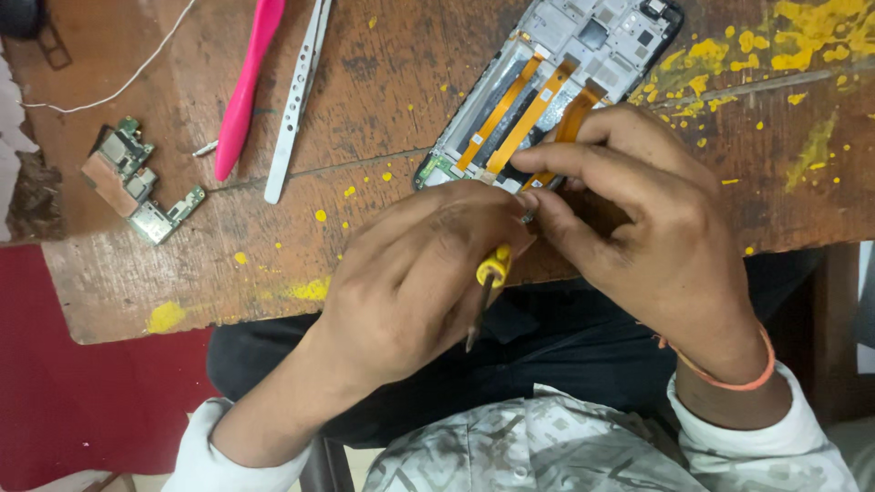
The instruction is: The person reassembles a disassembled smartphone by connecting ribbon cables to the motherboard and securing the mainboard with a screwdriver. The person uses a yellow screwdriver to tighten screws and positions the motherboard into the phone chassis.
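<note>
An opened phone frame (583,55) with orange flex cables lies at an angle on the wooden table (383,109). My left hand (419,273) is closed around a thin tool with a yellow collar (493,266). Its dark end sticks out toward my body and its metal tip (528,217) sits at the phone's near end. My right hand (656,228) grips that near end of the frame. Its forefinger lies across the orange cables and its thumb is beside the tool tip. The spot under the fingers is hidden.
A green circuit board (137,182) lies at the left. A pink plastic tool (244,91) and metal tweezers (296,100) lie beside it. A white wire (118,84) crosses the far left corner. Yellow paint spots dot the table, whose near edge is by my lap.
</note>
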